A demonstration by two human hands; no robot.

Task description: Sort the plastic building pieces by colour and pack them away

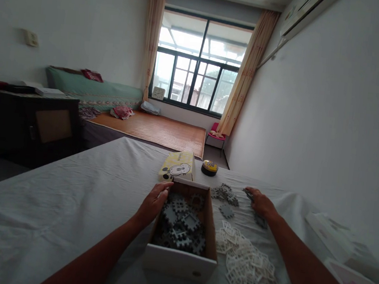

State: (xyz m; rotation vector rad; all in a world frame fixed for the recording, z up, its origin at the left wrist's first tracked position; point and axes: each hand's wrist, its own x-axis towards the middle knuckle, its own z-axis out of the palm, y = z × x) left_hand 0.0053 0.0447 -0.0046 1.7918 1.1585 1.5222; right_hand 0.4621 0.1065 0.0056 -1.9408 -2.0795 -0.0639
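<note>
An open cardboard box, white outside and brown inside, stands on the cloth-covered table. Grey interlocking tiles with notched edges lie heaped in it. My left hand grips the box's left wall near the far corner. To the right of the box, my right hand is closed on a grey notched tile, just above the cloth. Beneath that hand, another grey piece is partly covered. Between the box and my right hand lie more loose grey tiles. White lattice pieces are piled closer to me.
Behind the open box sits a yellow and white printed box, with a round black and yellow tin beside it. Plastic-wrapped packs rest at the right edge. Past the table are a bed with a mat and a dark cabinet.
</note>
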